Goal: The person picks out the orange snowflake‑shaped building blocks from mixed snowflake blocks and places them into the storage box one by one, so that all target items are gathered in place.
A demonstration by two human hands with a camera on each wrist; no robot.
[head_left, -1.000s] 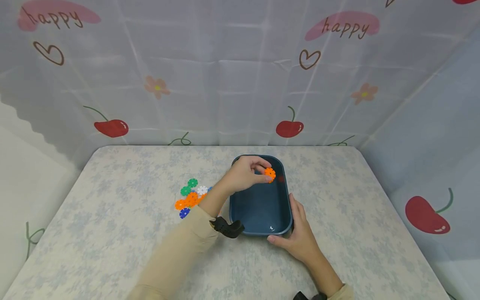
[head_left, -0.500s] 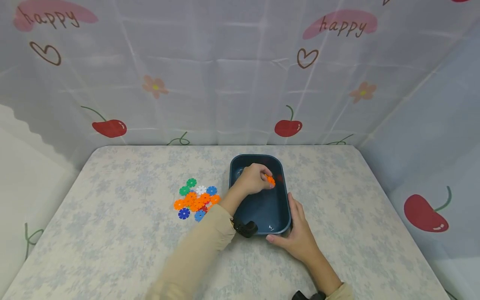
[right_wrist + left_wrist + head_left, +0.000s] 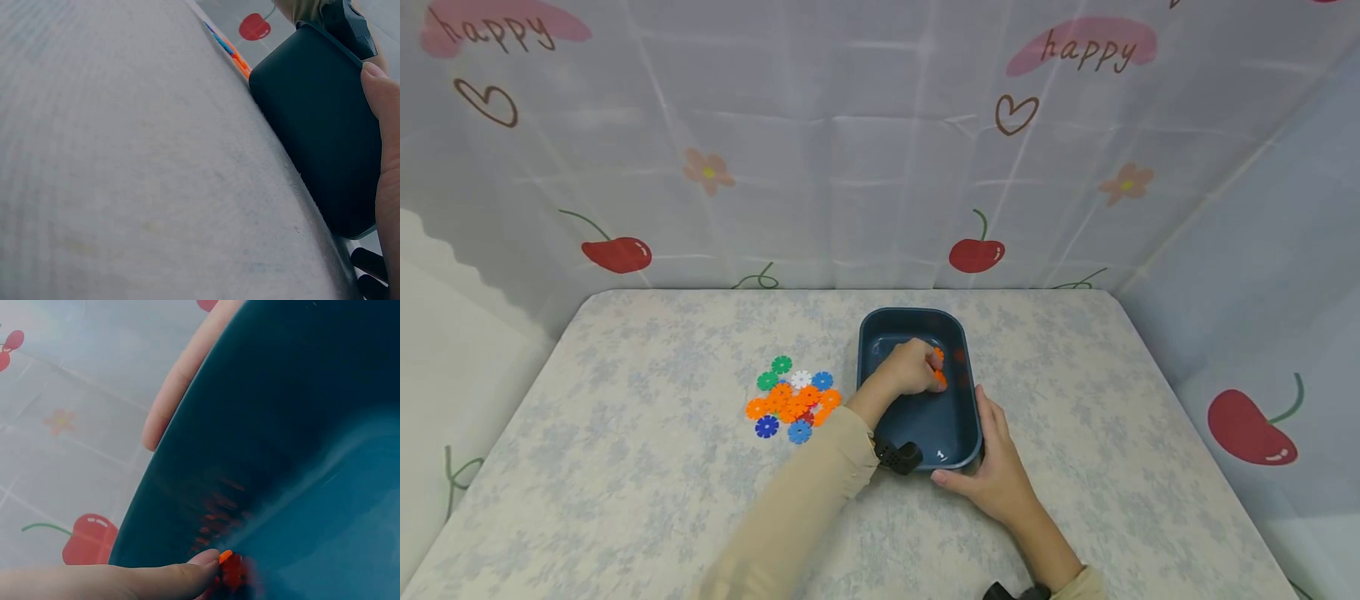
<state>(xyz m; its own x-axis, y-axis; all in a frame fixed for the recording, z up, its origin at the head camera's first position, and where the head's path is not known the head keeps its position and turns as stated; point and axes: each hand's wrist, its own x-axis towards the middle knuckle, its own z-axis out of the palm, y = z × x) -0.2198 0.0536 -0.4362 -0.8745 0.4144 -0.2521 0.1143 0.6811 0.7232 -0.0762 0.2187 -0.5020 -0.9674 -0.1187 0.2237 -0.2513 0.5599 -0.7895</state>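
A dark blue plastic bin (image 3: 951, 425) stands on the table. My left hand (image 3: 908, 368) reaches down inside it, thumb and fingers pinching an orange snowflake disc (image 3: 941, 379) near the right wall. Orange also shows just above the fingertips in the head view. In the left wrist view the thumb (image 3: 181, 578) presses at the orange disc's edge, low against the bin wall. My right hand (image 3: 1003, 479) grips the bin's near right corner, fingers along the outer right side and thumb at the near rim. In the right wrist view that thumb (image 3: 378, 87) lies on the rim.
Left of the bin lies a loose pile of snowflake discs (image 3: 793, 407), mostly orange, with green, blue, white and red ones. A patterned cloth covers the table (image 3: 625, 467). Behind it hangs a printed curtain (image 3: 835, 167).
My left hand has moved down and slightly toward me inside the bin with the orange disc. More of the pile shows beside the sleeve. My right hand stays at the bin's corner.
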